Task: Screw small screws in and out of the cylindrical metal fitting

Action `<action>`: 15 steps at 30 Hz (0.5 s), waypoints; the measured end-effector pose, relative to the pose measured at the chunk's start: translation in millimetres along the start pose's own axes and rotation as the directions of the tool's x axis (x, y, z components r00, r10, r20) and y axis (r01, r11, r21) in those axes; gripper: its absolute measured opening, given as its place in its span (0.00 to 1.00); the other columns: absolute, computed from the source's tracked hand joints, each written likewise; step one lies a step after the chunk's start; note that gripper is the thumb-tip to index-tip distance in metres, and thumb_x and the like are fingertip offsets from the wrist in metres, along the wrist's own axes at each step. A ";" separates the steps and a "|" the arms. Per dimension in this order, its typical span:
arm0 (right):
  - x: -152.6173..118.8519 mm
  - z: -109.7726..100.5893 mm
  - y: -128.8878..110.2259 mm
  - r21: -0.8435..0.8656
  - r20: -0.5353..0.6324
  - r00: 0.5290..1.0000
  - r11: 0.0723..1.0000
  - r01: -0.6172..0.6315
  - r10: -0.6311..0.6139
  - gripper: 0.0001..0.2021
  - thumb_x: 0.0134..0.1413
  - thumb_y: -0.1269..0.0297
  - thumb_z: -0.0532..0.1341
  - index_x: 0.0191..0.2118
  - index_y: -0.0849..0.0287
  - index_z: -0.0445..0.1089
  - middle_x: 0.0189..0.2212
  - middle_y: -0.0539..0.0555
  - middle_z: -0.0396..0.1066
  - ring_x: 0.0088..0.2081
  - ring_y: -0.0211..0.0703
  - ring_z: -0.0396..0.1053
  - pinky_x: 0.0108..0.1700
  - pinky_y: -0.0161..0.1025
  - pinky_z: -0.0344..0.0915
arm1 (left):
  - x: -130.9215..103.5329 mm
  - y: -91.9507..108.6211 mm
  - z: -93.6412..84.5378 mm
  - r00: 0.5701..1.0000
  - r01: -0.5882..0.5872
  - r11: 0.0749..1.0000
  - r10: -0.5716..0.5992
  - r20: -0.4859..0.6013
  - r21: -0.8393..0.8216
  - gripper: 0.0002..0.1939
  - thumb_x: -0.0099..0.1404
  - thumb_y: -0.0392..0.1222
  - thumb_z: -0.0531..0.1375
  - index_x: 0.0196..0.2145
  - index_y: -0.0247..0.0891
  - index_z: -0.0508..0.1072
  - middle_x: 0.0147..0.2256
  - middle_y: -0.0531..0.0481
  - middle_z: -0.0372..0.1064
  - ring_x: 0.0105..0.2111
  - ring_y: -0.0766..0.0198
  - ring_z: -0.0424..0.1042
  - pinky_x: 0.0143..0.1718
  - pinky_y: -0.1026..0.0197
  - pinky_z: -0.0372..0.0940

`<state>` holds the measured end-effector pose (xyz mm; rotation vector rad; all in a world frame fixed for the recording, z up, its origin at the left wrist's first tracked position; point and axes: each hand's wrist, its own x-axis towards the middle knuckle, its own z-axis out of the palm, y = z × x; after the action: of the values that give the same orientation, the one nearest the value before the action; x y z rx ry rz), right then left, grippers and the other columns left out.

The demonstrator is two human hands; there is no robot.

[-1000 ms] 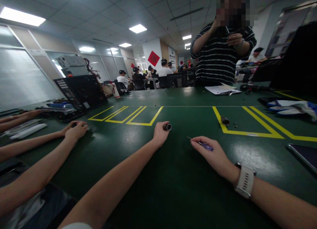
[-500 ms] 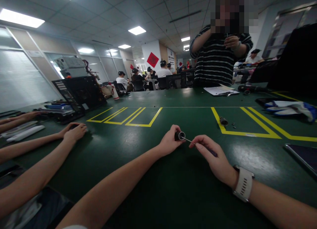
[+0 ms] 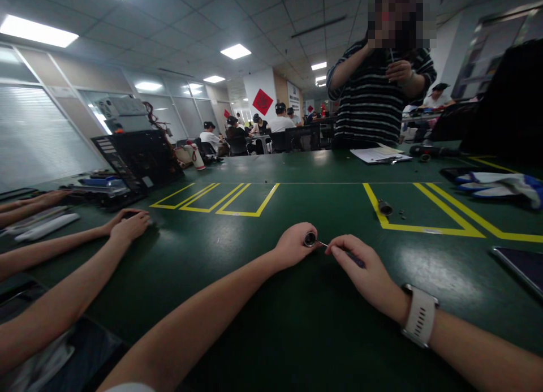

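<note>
Both hands have drawn a little closer together since half a second ago, and the thin shaft now reaches the mouth of the small cylinder. Everything sits on the green desk (image 3: pixel 263 324), marked with yellow taped lines (image 3: pixel 424 229). Across the desk a person in a striped shirt (image 3: pixel 373 106) stands with both hands raised. Along the desk's left edge a co-worker's forearms (image 3: pixel 63 250) lie flat, beside an open black computer case (image 3: pixel 136 157). Papers (image 3: pixel 379 153) lie at the desk's far side. Near the desk's middle, the left hand (image 3: pixel 292 246) has its grip closed on a small dark cylinder (image 3: pixel 310 239), held just above the desk. The right hand (image 3: pixel 360 267), a white watch (image 3: pixel 419 315) at its wrist, pinches a small screwdriver (image 3: pixel 343 253) whose tip meets the cylinder's open end. Beyond, inside the taped lines, lie another small cylinder (image 3: pixel 384 207) and a few tiny screws (image 3: pixel 401 214).
</note>
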<state>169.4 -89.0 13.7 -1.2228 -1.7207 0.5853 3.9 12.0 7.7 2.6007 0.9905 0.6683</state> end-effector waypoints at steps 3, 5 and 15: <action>-1.3 1.8 -1.6 -0.063 -0.018 0.999 0.997 0.033 -0.034 0.10 0.57 0.63 0.51 0.31 0.58 0.67 0.32 0.55 0.67 0.36 0.45 0.65 0.38 0.43 0.61 | -1.5 3.4 0.0 0.998 -0.043 0.989 0.036 0.051 0.142 0.07 0.59 0.42 0.57 0.33 0.37 0.65 0.32 0.50 0.65 0.34 0.62 0.64 0.34 0.61 0.59; -1.9 2.2 -3.1 -0.079 -0.016 0.999 0.996 0.039 -0.040 0.10 0.57 0.63 0.51 0.30 0.58 0.68 0.31 0.55 0.67 0.35 0.45 0.65 0.37 0.43 0.60 | -3.0 5.0 -0.3 0.995 -0.072 0.975 0.057 0.077 0.209 0.06 0.60 0.42 0.56 0.34 0.37 0.65 0.33 0.49 0.65 0.36 0.62 0.64 0.35 0.61 0.59; 10.3 -4.0 10.6 0.559 0.089 0.952 0.777 -0.291 0.293 0.10 0.52 0.60 0.55 0.28 0.59 0.70 0.29 0.54 0.72 0.34 0.45 0.66 0.39 0.43 0.60 | -2.7 2.7 -3.3 0.995 -0.093 0.993 0.090 0.046 0.072 0.06 0.59 0.42 0.58 0.32 0.36 0.65 0.30 0.52 0.64 0.32 0.65 0.63 0.33 0.63 0.58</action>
<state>177.0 -75.9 11.4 -1.0459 -1.2116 1.1891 1.9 8.6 10.8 2.7274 0.9050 0.6056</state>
